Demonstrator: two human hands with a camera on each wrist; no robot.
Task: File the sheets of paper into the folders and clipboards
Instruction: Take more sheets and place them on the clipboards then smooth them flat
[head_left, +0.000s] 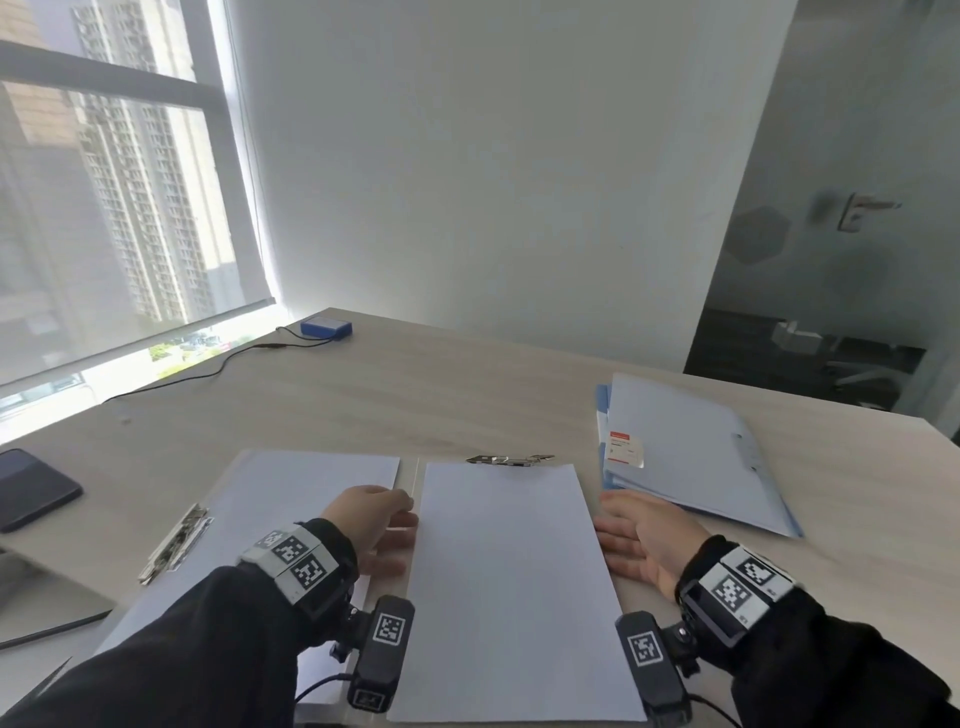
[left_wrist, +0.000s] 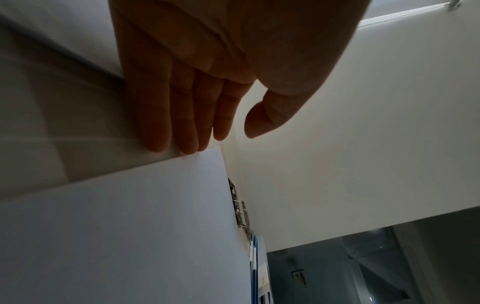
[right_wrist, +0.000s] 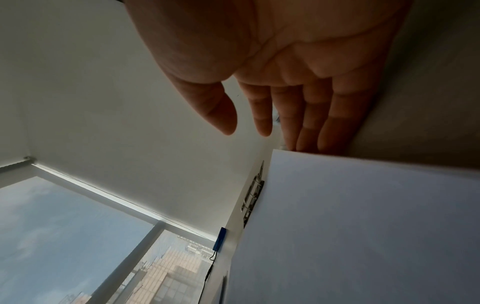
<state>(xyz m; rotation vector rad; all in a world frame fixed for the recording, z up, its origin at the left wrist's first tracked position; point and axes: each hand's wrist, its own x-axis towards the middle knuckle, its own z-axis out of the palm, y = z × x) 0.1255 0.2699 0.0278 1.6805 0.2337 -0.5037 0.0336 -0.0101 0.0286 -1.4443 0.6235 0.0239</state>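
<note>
A white sheet of paper (head_left: 511, 587) lies flat in front of me, its top edge just below a metal clip (head_left: 509, 459). My left hand (head_left: 379, 525) stands on edge against the sheet's left side, fingers straight (left_wrist: 166, 115). My right hand (head_left: 641, 538) mirrors it at the right side, fingers straight (right_wrist: 306, 115) and palm facing the paper. To the left lies a second white sheet (head_left: 291, 499) on a board with a metal clip (head_left: 176, 543) along its left edge. A stack of light blue folders (head_left: 685, 452) rests at the right.
A dark phone (head_left: 31, 488) lies at the table's left edge, a grey laptop corner (head_left: 47, 597) below it. A small blue box (head_left: 326, 327) with a black cable (head_left: 208, 371) sits at the far corner by the window. The wooden table (head_left: 415, 400) is bare behind the papers.
</note>
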